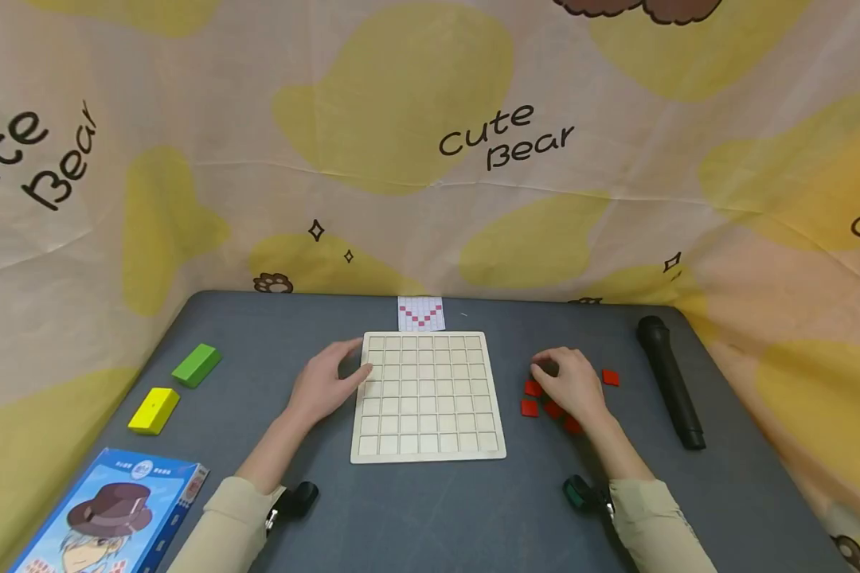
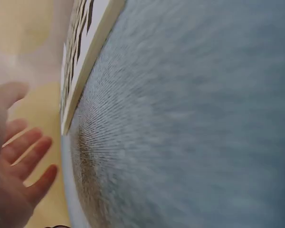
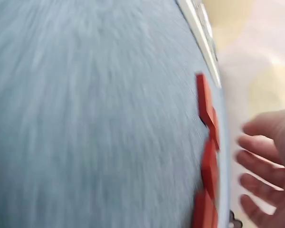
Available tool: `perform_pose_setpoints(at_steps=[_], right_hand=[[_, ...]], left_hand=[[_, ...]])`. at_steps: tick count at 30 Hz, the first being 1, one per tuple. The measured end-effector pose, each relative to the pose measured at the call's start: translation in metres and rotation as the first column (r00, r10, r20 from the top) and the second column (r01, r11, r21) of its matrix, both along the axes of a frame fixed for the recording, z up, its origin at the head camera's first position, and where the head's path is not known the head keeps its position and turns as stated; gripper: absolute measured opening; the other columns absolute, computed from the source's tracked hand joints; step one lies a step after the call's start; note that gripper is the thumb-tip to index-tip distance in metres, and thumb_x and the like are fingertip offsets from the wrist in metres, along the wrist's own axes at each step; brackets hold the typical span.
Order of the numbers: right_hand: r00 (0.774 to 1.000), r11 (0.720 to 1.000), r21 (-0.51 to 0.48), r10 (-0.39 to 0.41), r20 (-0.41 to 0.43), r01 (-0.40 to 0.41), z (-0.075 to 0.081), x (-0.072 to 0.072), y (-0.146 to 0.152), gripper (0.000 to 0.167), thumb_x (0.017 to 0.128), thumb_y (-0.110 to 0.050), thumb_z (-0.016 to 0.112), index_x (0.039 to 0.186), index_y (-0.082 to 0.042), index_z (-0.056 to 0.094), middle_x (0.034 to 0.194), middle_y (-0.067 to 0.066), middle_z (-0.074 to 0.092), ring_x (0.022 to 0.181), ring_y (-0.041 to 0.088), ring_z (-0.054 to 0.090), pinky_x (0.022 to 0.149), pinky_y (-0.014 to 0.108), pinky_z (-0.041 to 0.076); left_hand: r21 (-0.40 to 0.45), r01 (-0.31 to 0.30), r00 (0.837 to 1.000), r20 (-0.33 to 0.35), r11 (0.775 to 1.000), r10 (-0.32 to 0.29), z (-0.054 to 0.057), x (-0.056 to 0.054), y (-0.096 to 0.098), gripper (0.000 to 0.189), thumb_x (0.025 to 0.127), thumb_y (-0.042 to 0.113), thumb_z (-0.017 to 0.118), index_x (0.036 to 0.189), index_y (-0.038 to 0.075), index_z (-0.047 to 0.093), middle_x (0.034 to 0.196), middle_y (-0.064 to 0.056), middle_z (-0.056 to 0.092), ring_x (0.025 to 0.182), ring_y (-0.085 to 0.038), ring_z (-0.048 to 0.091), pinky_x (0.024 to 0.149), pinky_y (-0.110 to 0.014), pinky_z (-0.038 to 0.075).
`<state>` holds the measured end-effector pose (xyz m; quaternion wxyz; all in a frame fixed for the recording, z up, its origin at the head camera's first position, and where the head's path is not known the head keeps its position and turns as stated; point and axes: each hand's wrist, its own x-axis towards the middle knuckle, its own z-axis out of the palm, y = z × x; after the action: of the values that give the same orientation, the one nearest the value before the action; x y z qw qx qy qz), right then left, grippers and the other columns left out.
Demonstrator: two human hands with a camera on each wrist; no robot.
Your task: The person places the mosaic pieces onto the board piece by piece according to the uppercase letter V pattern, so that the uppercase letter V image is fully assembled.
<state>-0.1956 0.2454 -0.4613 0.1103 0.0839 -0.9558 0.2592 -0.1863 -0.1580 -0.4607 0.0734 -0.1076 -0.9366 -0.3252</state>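
Note:
A white square board (image 1: 428, 398) with a grid of recessed cells lies on the table. My left hand (image 1: 324, 382) is at its left edge, thumb and fingers spread apart; whether they touch the frame I cannot tell. In the left wrist view, that hand (image 2: 21, 161) shows loosely extended fingers and no object. Right of the board, my right hand (image 1: 569, 384) hovers above several small red square tiles (image 1: 529, 408), partly covering them. The right wrist view shows this hand (image 3: 270, 166) with gently bent fingers and nothing held, beside the red tiles (image 3: 209, 166).
A small card with a V-shaped pattern (image 1: 421, 315) lies behind the board. One red tile (image 1: 611, 378) sits apart, near a black microphone (image 1: 670, 382). Leftward are a green block (image 1: 197, 366), a yellow block (image 1: 154, 411) and a blue illustrated box (image 1: 107, 513). Patterned cloth (image 1: 401, 159) surrounds the table.

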Motion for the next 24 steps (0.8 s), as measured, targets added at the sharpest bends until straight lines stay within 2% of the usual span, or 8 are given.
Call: perform_pose_setpoints(at_steps=[3, 6, 9, 15, 24], right_hand=[[0.997, 0.998, 0.015, 0.053, 0.063, -0.054, 0.000, 0.008, 0.010, 0.019, 0.085, -0.021, 0.075, 0.099, -0.008, 0.075, 0.104, 0.012, 0.068, 0.101, 0.034, 0.056, 0.087, 0.052, 0.045], [0.992, 0.995, 0.029, 0.090, 0.090, -0.093, -0.001, 0.013, 0.017, 0.023, 0.083, -0.023, 0.077, 0.101, -0.008, 0.075, 0.106, 0.012, 0.068, 0.103, 0.035, 0.055, 0.089, 0.052, 0.044], [0.991, 0.994, 0.035, 0.100, 0.090, -0.104, -0.002, 0.016, 0.021, 0.025, 0.082, -0.024, 0.078, 0.102, -0.009, 0.075, 0.108, 0.012, 0.067, 0.105, 0.035, 0.054, 0.089, 0.052, 0.045], [0.989, 0.991, 0.042, 0.123, 0.078, -0.126, -0.005, 0.019, 0.022, 0.026, 0.080, -0.023, 0.080, 0.102, -0.009, 0.074, 0.109, 0.013, 0.066, 0.107, 0.036, 0.053, 0.092, 0.054, 0.043], [0.992, 0.992, 0.039, 0.121, 0.043, -0.123, -0.006, 0.019, 0.019, 0.024, 0.079, -0.023, 0.081, 0.097, -0.009, 0.074, 0.106, 0.012, 0.066, 0.105, 0.035, 0.053, 0.090, 0.053, 0.044]], left_hand=[[-0.016, 0.093, 0.993, 0.069, 0.996, -0.092, -0.003, 0.013, -0.003, 0.067, 0.090, 0.037, 0.069, 0.143, 0.004, 0.047, 0.141, -0.019, 0.050, 0.129, -0.037, 0.046, 0.101, -0.055, 0.038], [-0.032, 0.186, 0.972, 0.152, 0.982, -0.179, -0.006, 0.024, -0.007, 0.080, 0.087, 0.042, 0.071, 0.148, 0.002, 0.039, 0.149, -0.020, 0.040, 0.137, -0.040, 0.036, 0.105, -0.057, 0.033], [-0.043, 0.245, 0.951, 0.202, 0.968, -0.232, -0.007, 0.032, -0.008, 0.090, 0.084, 0.048, 0.072, 0.151, 0.001, 0.033, 0.153, -0.020, 0.033, 0.139, -0.042, 0.029, 0.106, -0.059, 0.029], [-0.058, 0.294, 0.939, 0.206, 0.954, -0.276, -0.007, 0.039, -0.007, 0.098, 0.080, 0.052, 0.075, 0.151, 0.001, 0.032, 0.156, -0.021, 0.026, 0.141, -0.044, 0.024, 0.106, -0.063, 0.026], [-0.098, 0.354, 0.914, 0.249, 0.930, -0.321, -0.011, 0.040, -0.005, 0.109, 0.075, 0.062, 0.075, 0.153, 0.003, 0.028, 0.159, -0.019, 0.019, 0.145, -0.041, 0.016, 0.111, -0.062, 0.015]])
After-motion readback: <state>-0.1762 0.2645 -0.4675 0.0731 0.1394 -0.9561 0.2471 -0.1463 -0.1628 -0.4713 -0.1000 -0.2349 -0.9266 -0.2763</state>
